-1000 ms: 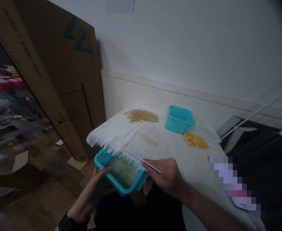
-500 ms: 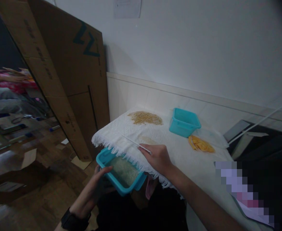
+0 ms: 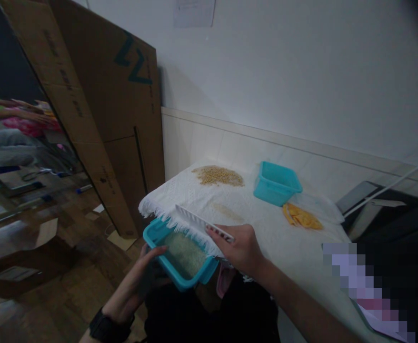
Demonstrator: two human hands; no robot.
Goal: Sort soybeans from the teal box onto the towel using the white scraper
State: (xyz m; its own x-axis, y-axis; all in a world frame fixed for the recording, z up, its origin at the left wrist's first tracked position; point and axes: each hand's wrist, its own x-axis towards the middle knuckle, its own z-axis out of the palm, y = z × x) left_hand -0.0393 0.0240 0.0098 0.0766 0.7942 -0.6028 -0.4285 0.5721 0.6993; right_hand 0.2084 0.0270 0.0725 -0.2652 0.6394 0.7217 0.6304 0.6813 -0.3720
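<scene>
My left hand (image 3: 134, 281) grips the near-left side of a turquoise tub (image 3: 180, 281) full of white rice (image 3: 184, 253), held just under the fringed edge of a table covered by a white cloth (image 3: 266, 228). My right hand (image 3: 243, 247) is closed on a thin white ruler-like strip (image 3: 200, 222), which stands on its edge along the cloth's rim right above the tub. A faint smear of rice (image 3: 226, 210) lies on the cloth behind the strip.
A heap of tan beans (image 3: 218, 175), an empty turquoise tub (image 3: 276, 183) and a yellow pile (image 3: 300, 215) sit further back on the cloth. A big cardboard sheet (image 3: 98, 109) leans on the wall at left. Dark equipment (image 3: 383, 224) stands at right.
My right hand has drawn the strip from the middle of the cloth back to its near edge above the tub, turning it up on edge. The left hand has kept the tub still.
</scene>
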